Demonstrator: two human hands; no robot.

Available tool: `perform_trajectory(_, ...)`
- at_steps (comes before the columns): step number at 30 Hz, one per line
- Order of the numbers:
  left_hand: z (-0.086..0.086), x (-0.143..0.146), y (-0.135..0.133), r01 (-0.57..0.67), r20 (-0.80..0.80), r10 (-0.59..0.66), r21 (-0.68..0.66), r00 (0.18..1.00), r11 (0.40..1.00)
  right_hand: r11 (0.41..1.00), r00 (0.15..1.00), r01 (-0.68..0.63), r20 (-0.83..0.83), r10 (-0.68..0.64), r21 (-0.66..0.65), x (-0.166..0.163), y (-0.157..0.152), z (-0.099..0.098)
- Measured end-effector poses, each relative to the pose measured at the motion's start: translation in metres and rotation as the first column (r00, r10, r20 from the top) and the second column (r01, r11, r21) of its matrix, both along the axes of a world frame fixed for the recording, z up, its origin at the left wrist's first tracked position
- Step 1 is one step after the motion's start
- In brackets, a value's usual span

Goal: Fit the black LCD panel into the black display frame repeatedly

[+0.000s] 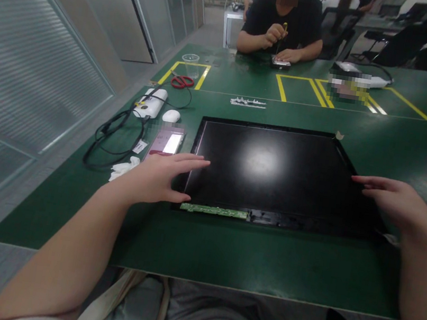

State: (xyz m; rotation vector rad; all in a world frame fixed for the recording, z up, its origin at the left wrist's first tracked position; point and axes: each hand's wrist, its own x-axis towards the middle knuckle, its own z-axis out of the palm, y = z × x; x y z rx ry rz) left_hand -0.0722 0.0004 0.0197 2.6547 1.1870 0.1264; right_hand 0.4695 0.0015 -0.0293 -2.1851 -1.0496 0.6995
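Observation:
A black flat screen panel (pixel 271 171) lies face up on the green table (pixel 247 256), with a narrow green circuit strip (pixel 214 211) along its near edge. My left hand (pixel 161 176) rests at the panel's left edge, fingers stretched out over the corner and thumb at the near side. My right hand (pixel 390 200) lies flat at the panel's right edge, fingers extended and pointing left. Neither hand holds anything.
Left of the panel lie a phone (pixel 168 142), a white mouse (pixel 171 115), a white box with black cables (pixel 150 102), red scissors (pixel 182 81) and a clear cup (pixel 190 64). Small white parts (pixel 248 102) lie beyond. A person in black (pixel 284 26) works across the table.

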Motion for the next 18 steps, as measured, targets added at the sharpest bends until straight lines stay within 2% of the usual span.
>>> perform_trajectory(11, 0.0019, 0.0044, -0.0013, -0.003, -0.008, 0.003, 0.0, 1.0, 1.0, 0.999, 0.998, 0.037, -0.043, -0.038, -0.021, -0.0076, -0.0012, 0.0094)
perform_trajectory(18, 0.0014, 0.0041, -0.0011, -0.004, -0.011, 0.004, 0.005, 1.0, 1.0, 0.999, 0.999, 0.02, -0.048, -0.021, -0.026, -0.0022, 0.0015, 0.0083)
